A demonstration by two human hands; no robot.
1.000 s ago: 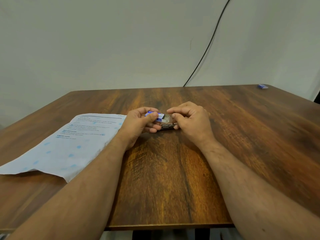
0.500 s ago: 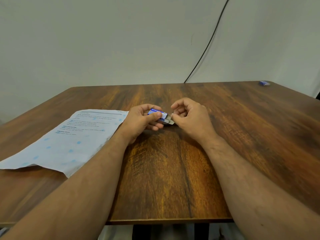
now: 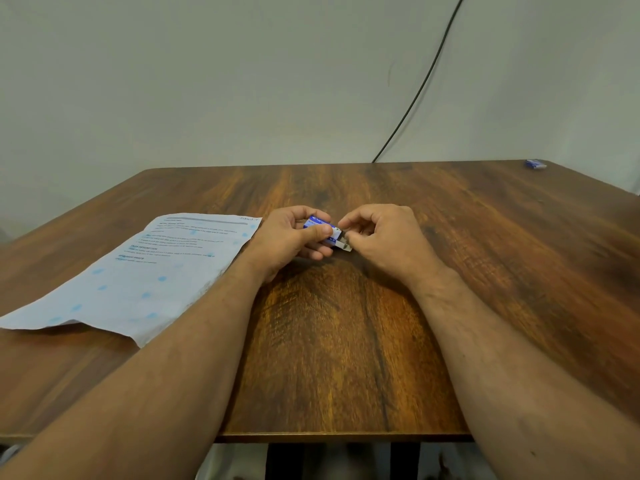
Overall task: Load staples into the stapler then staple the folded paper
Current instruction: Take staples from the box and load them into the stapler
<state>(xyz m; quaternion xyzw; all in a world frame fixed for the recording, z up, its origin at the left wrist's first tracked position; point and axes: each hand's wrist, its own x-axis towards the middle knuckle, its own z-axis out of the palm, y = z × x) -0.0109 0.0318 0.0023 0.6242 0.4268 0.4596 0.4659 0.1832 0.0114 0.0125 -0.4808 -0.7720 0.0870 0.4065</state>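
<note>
Staple box, small blue-and-white cardboard (image 3: 323,231), held above brown wooden table (image 3: 346,358) centre; your left hand (image 3: 294,239) grip clamped round it, your right hand (image 3: 384,240) grip pinching its open end. Printed white paper sheet (image 3: 138,271) lies left.

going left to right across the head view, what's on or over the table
printed paper → left hand → blue and white staple box → right hand → small blue item at the far right corner of the table
</note>
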